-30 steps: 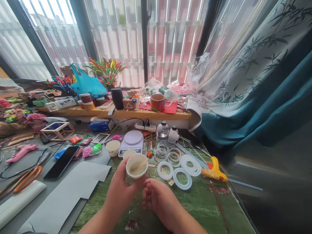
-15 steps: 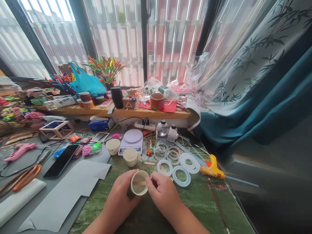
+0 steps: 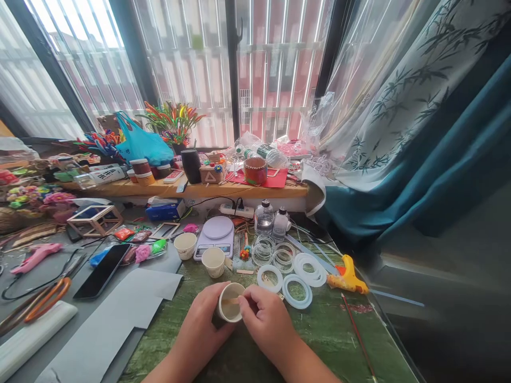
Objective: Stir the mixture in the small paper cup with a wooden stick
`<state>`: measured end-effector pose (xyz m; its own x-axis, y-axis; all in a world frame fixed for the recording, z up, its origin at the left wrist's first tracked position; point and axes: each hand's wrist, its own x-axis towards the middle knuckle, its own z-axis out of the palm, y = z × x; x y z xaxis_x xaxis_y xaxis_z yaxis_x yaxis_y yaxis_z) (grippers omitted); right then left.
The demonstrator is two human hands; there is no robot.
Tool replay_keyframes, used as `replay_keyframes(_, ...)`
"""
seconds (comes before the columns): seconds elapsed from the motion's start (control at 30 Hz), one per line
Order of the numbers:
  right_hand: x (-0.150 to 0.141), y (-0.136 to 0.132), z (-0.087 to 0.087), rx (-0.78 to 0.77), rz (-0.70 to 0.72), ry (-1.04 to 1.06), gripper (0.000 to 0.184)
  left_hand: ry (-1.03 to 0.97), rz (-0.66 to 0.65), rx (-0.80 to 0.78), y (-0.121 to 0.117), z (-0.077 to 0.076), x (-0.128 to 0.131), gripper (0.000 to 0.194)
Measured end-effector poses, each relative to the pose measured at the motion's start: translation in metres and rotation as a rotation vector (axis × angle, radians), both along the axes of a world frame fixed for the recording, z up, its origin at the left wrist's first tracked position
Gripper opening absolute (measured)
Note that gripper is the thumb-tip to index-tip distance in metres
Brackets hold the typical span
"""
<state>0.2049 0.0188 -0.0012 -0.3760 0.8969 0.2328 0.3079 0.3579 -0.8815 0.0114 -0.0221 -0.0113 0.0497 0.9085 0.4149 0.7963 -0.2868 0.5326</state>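
Observation:
My left hand (image 3: 203, 330) grips a white paper cup (image 3: 231, 302) low over the green mat, with the cup tilted so its mouth faces up and to the right. A wooden stick (image 3: 230, 301) lies inside the cup. My right hand (image 3: 265, 324) is against the cup's mouth, its fingertips pinching the stick's end. Two more paper cups stand beyond my hands, one (image 3: 213, 262) on the mat and one (image 3: 185, 246) near the grey card's edge. White silicone rings (image 3: 297, 292) lie to the right of my right hand.
A kitchen scale (image 3: 214, 237), clear bangles (image 3: 263, 250), plastic bottles (image 3: 264, 217) and a yellow glue gun (image 3: 348, 276) sit on the green mat (image 3: 319, 335). To the left lie grey card (image 3: 120, 303), a phone (image 3: 102, 271) and orange-handled scissors (image 3: 48, 299). A crowded shelf runs behind.
The cup has come down nearer the mat and tilted further onto its side. My right hand has moved from beside the cup to its mouth, and its fingers now reach the stick.

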Motion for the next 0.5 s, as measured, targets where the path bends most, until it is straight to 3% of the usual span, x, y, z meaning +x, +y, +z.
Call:
replay_keyframes(0.13, -0.002, -0.001, -0.002, 0.019, 0.001, 0.039, 0.024, -0.025, -0.008, -0.007, 0.001, 0.0, 0.0, 0.054)
replay_keyframes(0.27, -0.002, -0.001, 0.0, -0.056, -0.049, 0.111, 0.024, -0.069, -0.006, -0.063, 0.001, 0.006, 0.001, 0.052)
replay_keyframes(0.5, 0.002, 0.004, -0.006, -0.173, -0.027, 0.232, 0.042, -0.146, -0.041, -0.125, 0.003, 0.025, 0.005, 0.051)
